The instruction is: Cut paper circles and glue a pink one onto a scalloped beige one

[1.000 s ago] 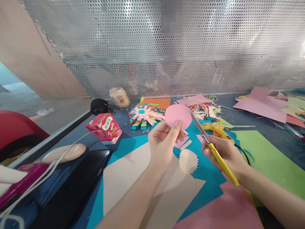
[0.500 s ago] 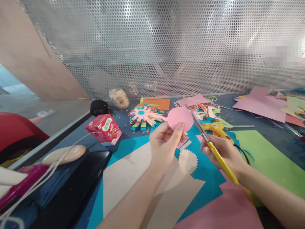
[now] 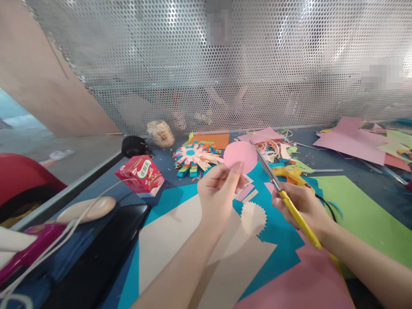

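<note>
Between thumb and fingers, my left hand pinches a round pink paper disc by its lower edge, raised above the sheets. My right hand is closed on scissors with yellow handles. Their blades point up and left, with the tips close to the disc's right edge; I cannot tell whether they touch. Below the hands, a cream paper circle with a zigzag edge lies on blue paper. A layered paper flower sits behind my left hand.
A yellow glue gun lies behind my right hand. Left are a red drink carton, a computer mouse and a black flat device. A perforated metal screen stands behind; pink paper and scraps lie right.
My left hand has shifted slightly left with the pink disc, turning it a little. The right hand and scissors have hardly moved.
</note>
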`<state>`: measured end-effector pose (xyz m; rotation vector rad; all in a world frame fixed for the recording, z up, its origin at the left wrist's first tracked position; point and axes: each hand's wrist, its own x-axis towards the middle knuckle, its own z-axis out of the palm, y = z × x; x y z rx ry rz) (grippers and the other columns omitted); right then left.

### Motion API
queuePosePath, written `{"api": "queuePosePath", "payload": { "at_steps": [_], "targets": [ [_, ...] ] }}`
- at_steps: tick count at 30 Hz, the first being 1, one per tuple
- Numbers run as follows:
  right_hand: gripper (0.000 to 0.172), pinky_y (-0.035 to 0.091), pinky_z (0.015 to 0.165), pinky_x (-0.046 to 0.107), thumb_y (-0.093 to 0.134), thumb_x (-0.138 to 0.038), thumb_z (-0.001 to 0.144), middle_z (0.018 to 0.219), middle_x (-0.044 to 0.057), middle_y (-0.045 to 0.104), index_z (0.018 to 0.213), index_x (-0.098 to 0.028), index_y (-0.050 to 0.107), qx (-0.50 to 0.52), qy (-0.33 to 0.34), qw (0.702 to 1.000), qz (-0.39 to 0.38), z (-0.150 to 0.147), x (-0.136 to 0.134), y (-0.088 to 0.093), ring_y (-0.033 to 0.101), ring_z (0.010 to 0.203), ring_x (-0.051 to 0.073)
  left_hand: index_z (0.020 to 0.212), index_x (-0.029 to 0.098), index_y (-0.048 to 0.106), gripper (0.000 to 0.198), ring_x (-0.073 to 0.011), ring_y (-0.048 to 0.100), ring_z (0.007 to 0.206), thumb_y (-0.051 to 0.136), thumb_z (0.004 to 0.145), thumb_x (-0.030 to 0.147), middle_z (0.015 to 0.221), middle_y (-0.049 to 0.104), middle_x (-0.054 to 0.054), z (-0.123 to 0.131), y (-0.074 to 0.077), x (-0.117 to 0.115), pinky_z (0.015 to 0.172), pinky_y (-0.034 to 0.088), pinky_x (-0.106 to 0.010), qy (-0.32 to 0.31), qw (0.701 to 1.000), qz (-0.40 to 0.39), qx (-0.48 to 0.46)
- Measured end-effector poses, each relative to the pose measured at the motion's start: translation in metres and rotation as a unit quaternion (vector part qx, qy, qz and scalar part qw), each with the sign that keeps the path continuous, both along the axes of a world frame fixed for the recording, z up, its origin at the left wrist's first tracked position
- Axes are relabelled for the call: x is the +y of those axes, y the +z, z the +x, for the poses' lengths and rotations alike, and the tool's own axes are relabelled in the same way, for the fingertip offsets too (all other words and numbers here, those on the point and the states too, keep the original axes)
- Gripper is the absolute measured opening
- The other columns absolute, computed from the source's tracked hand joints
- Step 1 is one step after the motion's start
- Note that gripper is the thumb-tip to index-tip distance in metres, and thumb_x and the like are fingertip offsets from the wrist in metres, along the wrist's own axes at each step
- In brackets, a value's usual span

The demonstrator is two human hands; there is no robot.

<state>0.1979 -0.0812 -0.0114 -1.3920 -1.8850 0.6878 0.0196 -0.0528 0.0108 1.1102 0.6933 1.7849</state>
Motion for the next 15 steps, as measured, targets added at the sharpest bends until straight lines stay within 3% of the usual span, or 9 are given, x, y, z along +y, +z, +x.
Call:
{"api": "queuePosePath", "payload": {
  "at_steps": [15],
  "targets": [
    [0.042, 0.028, 0.043, 0.024, 0.045, -0.059, 0.085, 0.059, -0.002, 0.041, 0.069, -0.020, 0.047, -0.014, 0.002, 1.000, -0.010, 0.0003, 0.0010, 0.0024, 0.037, 0.050, 0.011, 0.061, 0.018, 0.061, 0.028, -0.0060, 0.042, 0.043, 0.071, 0.079, 0.038, 0.053, 0.056, 0.002, -0.0008, -0.0038, 0.0029, 0.041, 0.035, -0.021, 0.015, 0.998, 0.004, 0.066]
  ]
}}
